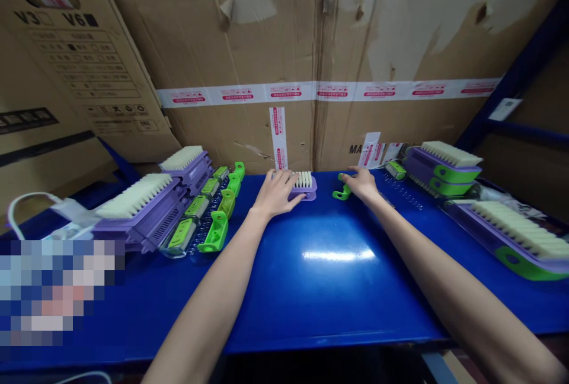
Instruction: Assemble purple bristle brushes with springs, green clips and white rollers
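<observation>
At the back of the blue table, my left hand [276,194] lies over a purple brush head [310,186] with cream bristles facing up. Its fingers cover the left part of the brush, and the thumb runs along the near side. To the right, my right hand [363,184] has its fingers closed on a small bright green plastic bracket [342,192], partly hidden by the fingertips. The brush and bracket are apart, with blue tabletop between them.
Purple brush heads [137,197] are stacked at left, beside green-and-clear pieces [198,206], springs [212,209] and green brackets [216,233]. Brushes with green ends [524,233] and several springs [402,191] lie at right. Cardboard [249,34] walls the back.
</observation>
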### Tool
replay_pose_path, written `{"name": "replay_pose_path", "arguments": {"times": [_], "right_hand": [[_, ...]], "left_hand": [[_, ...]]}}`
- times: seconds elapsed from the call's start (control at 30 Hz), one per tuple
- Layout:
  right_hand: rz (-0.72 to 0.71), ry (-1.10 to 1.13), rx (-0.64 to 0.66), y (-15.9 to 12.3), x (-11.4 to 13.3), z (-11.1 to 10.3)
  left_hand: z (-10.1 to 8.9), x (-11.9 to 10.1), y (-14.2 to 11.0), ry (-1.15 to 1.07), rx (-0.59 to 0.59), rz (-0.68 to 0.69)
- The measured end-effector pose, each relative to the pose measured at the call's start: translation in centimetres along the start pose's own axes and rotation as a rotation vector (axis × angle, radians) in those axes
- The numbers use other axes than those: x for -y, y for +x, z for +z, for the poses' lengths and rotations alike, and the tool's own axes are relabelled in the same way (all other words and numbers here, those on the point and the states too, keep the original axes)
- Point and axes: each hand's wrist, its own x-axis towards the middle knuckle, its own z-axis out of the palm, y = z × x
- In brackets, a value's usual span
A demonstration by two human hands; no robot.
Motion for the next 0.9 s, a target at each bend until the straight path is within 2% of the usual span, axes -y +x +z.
{"name": "replay_pose_path", "arguments": {"times": [0.17,0.33,0.43,0.57,0.73,0.9], "right_hand": [[-0.187,-0.029,0.140,-0.6,0.5,-1.0],[-0.337,-0.121,0.391,-0.8,-0.2,-2.3],[-0.409,-0.183,0.389,-1.3,-0.2,-1.9],[-0.517,-0.142,0.412,-2.7,1.1,-0.8],[-0.511,-0.149,0.397,-4.5,2.8,0.4],[-0.522,-0.168,0.389,-5.0,2.9,0.9]], "left_hand": [[-0.1,-0.3,0.1,0.026,0.024,0.013],[0.2,-0.4,0.1,-0.006,0.015,-0.028],[0.3,-0.5,0.1,-0.010,0.016,-0.035],[0.3,-0.5,0.2,-0.002,0.028,-0.025],[0.0,-0.5,0.3,-0.004,0.028,-0.002],[-0.3,-0.9,0.1,-0.039,0.001,0.032]]}}
